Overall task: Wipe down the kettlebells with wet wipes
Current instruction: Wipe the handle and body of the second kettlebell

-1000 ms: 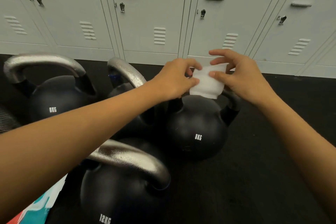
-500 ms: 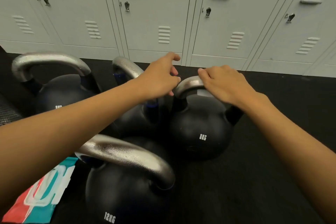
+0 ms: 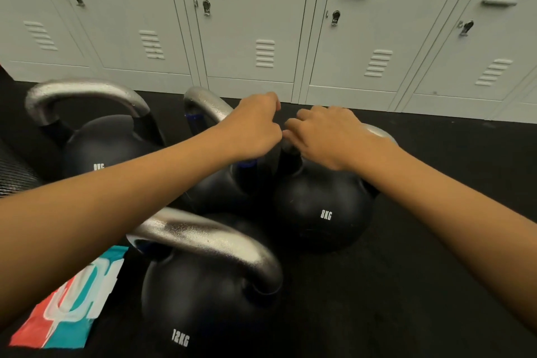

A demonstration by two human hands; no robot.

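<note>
nearest the camera, a flat packet (image 3: 62, 309) printed in red, teal and white lies on the black floor (image 3: 406, 285) at the lower left, partly under the left forearm. just to its right stands a black kettlebell marked 12kg (image 3: 200, 299), its thick silver handle arching across its top. beyond it and to the right sits a kettlebell marked 8kg (image 3: 322, 212), upright on the floor, close beside a third kettlebell (image 3: 218, 192) whose silver handle with blue bands rises behind the left wrist. both bare forearms reach in from the bottom corners and meet over the handle of the 8kg bell. the right hand (image 3: 325, 136) lies curled over the top of that handle, knuckles up, fingers bent down around the metal; a bit of the silver handle shows past the wrist. the left hand (image 3: 255, 128) is loosely fisted just left of it, fingertips drawn together close to the right hand's fingers, at the handle's left end; whether it pinches anything cannot be told. no wipe can be made out, as the hands cover that spot. farther left another black kettlebell (image 3: 101, 139), its printed weight half hidden, stands with a broad silver handle. behind everything a row of pale grey lockers (image 3: 261, 23) with vents and small latches lines the wall.
</note>
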